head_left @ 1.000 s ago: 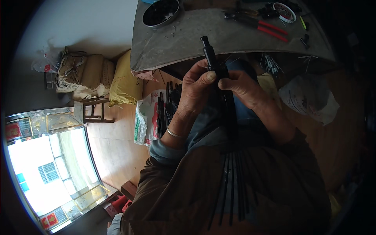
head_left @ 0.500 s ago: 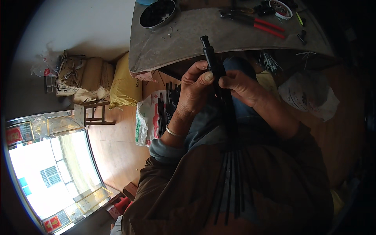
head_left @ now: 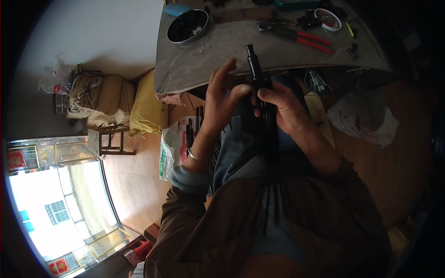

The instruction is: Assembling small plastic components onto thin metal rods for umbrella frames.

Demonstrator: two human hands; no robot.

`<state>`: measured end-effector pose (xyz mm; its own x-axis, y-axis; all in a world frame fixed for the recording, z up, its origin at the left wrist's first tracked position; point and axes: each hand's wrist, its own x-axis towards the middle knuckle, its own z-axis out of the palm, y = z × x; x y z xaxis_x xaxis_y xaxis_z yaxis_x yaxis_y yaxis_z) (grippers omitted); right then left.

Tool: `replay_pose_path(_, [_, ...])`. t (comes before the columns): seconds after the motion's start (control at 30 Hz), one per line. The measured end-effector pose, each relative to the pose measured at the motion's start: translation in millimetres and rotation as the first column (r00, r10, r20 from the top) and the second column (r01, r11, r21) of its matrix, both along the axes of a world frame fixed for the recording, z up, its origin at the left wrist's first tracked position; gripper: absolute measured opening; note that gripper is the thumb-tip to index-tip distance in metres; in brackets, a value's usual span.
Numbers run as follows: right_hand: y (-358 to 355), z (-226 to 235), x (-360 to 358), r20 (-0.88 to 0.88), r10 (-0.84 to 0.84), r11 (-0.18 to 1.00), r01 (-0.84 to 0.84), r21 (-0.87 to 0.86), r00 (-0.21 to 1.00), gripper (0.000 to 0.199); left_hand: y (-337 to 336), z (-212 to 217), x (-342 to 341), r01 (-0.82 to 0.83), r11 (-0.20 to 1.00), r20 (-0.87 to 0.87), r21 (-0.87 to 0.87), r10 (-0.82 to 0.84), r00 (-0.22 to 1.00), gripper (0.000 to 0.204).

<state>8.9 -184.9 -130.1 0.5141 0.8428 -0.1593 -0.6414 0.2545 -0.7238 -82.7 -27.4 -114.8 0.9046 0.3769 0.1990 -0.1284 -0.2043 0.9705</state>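
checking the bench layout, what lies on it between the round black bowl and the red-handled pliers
In the head view, only bare grey tabletop lies between the bowl and the pliers.

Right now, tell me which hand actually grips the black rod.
The right hand is wrapped around the black rod; the left hand is spread open beside it.

- grey tabletop (head_left: 218,51) with a round dark metal bowl (head_left: 187,26) and red-handled pliers (head_left: 296,36) on it
- yellow sack (head_left: 146,99) on the wooden floor (head_left: 134,185), just beside a small wooden stool (head_left: 111,139)
- crumpled white bag (head_left: 366,118) off to the right
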Motion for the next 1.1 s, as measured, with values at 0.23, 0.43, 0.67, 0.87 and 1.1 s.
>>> replay_pose_path(0.23, [6.3, 9.9, 19.7, 0.062, -0.275, 0.956, 0.279, -0.093, 0.96, 0.016, -57.3, 43.1, -44.1, 0.432, 0.825, 0.224, -0.365, -0.373, 0.9, 0.091])
replay_pose_path(0.43, [24.4, 13.9, 8.0, 0.257, -0.341, 0.932, 0.361, -0.035, 0.904, 0.016, -70.7, 48.1, 15.0, -0.25, 0.93, 0.041, -0.269, 0.27, 0.962, 0.032])
replay_pose_path(0.67, [33.1, 3.0, 6.6, 0.258, -0.442, 0.895, 0.443, 0.057, 0.859, 0.026, -32.2, 36.9, 42.1, -0.131, 0.937, -0.051, -0.325, 0.121, 0.991, 0.033])
replay_pose_path(0.87, [29.7, 3.9, 1.5, 0.573, -0.512, 0.832, 0.535, 0.145, 0.64, 0.031, -30.5, 35.5, 36.8, -0.173, 0.927, -0.02, -0.334, 0.176, 0.984, 0.027])
replay_pose_path(1.1, [2.7, 11.5, 19.7, 0.793, -0.241, 0.896, 0.443, -0.04, 0.56, 0.021, -35.8, 25.4, 33.5, -0.163, 0.909, 0.05, -0.384, 0.197, 0.979, 0.024])
